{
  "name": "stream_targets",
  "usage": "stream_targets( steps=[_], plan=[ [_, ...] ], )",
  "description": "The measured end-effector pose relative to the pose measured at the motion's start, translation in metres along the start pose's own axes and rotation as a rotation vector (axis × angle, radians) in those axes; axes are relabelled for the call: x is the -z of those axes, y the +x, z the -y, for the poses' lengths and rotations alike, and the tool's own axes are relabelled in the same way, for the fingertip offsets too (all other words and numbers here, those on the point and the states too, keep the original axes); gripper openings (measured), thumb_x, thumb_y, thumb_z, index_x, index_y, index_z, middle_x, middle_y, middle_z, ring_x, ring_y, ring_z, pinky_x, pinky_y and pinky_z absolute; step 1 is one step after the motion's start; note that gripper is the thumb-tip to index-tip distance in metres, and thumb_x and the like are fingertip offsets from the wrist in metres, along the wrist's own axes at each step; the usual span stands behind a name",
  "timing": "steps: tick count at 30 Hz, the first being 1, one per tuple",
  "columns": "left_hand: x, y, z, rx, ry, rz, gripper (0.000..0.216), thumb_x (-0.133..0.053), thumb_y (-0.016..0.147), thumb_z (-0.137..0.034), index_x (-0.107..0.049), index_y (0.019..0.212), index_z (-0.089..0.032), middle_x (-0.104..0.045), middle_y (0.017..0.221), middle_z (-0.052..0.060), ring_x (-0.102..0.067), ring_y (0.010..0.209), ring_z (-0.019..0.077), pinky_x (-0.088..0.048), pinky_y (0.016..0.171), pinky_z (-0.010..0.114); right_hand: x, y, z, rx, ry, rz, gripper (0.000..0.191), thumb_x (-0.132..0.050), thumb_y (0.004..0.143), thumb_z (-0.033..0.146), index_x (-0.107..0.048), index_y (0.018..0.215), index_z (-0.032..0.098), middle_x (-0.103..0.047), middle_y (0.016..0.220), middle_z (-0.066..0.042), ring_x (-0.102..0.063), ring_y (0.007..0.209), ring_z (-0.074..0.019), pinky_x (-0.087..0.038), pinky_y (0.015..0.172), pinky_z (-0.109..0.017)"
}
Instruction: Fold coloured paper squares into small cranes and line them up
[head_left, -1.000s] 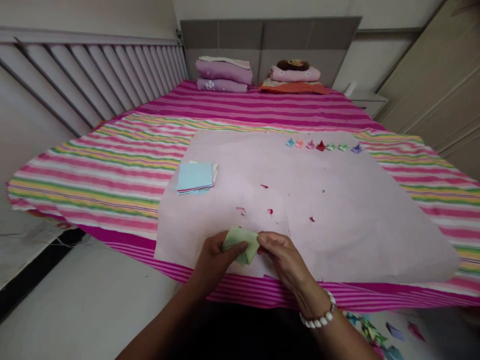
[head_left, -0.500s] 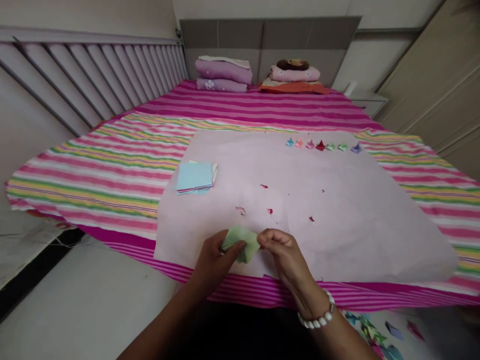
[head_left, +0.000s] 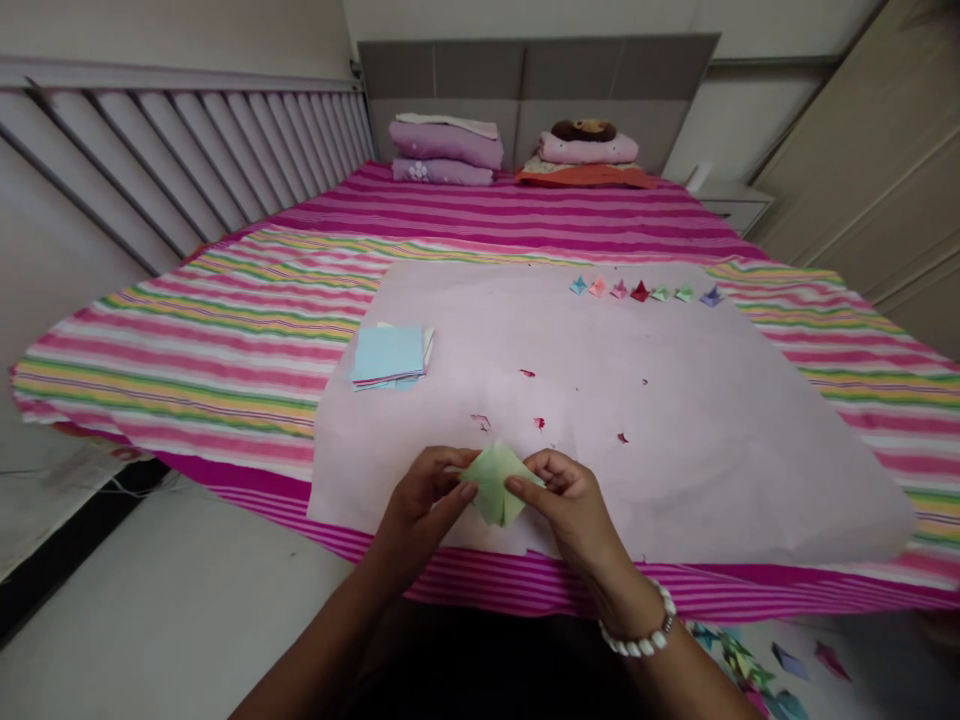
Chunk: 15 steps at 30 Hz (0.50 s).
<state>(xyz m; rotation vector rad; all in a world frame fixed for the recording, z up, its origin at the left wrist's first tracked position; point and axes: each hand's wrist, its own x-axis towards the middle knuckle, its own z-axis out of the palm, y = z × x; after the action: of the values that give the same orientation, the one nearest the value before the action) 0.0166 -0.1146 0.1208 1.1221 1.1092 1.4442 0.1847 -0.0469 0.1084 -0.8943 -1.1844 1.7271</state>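
Observation:
A light green folded origami paper [head_left: 495, 485], roughly diamond-shaped, is held up above the near edge of the white sheet [head_left: 720, 440]. My left hand [head_left: 429, 500] pinches its left corner between thumb and fingers. On the opposite side my right hand [head_left: 570, 500], with a white beaded bracelet at the wrist, grips the right corner, its thumb lying on the front face. A slit runs down the lower half of the paper. Left of the hands lies a stack of square paper [head_left: 389, 352] with a light blue piece on top.
Several small folded paper figures [head_left: 640, 291] stand in a row at the sheet's far right. Red marks or scraps [head_left: 539, 424] dot its middle. More folded pieces [head_left: 742, 665] lie below the bed edge, lower right. Folded bedding [head_left: 448, 150] sits by the headboard.
The green paper has turned to face me as a more even diamond. My right thumb has come onto its front, and my left thumb has shifted outward to the left corner.

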Motion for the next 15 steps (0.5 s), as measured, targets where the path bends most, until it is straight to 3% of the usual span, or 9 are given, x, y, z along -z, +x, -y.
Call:
stream_targets(
  steps=[3, 6, 9, 15],
  plan=[
    [0.0053, 0.0006, 0.0014, 0.03, 0.041, 0.037, 0.015, -0.068, 0.08, -0.018, -0.064, 0.094, -0.019, -0.067, 0.114, 0.005, -0.066, 0.101, 0.016, -0.053, 0.086, 0.025, 0.0009, -0.0006, 0.0012, 0.042, -0.023, -0.023, 0.024, -0.082, 0.067, 0.027, -0.061, 0.074, 0.019, -0.068, 0.068, 0.003, -0.057, 0.054, -0.0094, -0.044, 0.052, -0.02],
    [0.0062, 0.0017, 0.0016, 0.065, -0.042, 0.042, 0.027, -0.073, 0.075, -0.013, -0.063, 0.098, -0.023, -0.069, 0.111, 0.002, -0.069, 0.091, 0.0138, -0.056, 0.079, 0.023, 0.0007, -0.0009, 0.002, 0.065, -0.012, -0.039, 0.029, -0.082, 0.067, 0.029, -0.061, 0.086, 0.022, -0.07, 0.073, 0.001, -0.061, 0.057, -0.0126, -0.047, 0.052, -0.022],
    [0.0041, 0.0025, -0.0011, 0.059, -0.134, 0.045, 0.021, -0.072, 0.076, -0.012, -0.062, 0.092, -0.02, -0.071, 0.108, 0.003, -0.07, 0.088, 0.0141, -0.057, 0.078, 0.025, 0.0011, -0.001, 0.002, 0.114, -0.071, -0.053, 0.035, -0.08, 0.068, 0.03, -0.067, 0.1, 0.024, -0.071, 0.077, -0.001, -0.062, 0.062, -0.0151, -0.05, 0.055, -0.026],
    [0.0002, 0.003, -0.0068, 0.123, -0.13, -0.015, 0.015, -0.073, 0.074, -0.013, -0.066, 0.086, -0.016, -0.073, 0.079, 0.001, -0.069, 0.073, 0.0107, -0.056, 0.068, 0.019, 0.0005, -0.002, 0.0055, 0.217, -0.246, 0.022, 0.009, -0.074, 0.075, 0.029, -0.074, 0.081, 0.022, -0.068, 0.077, -0.002, -0.057, 0.063, -0.0137, -0.045, 0.053, -0.025]
  ],
)
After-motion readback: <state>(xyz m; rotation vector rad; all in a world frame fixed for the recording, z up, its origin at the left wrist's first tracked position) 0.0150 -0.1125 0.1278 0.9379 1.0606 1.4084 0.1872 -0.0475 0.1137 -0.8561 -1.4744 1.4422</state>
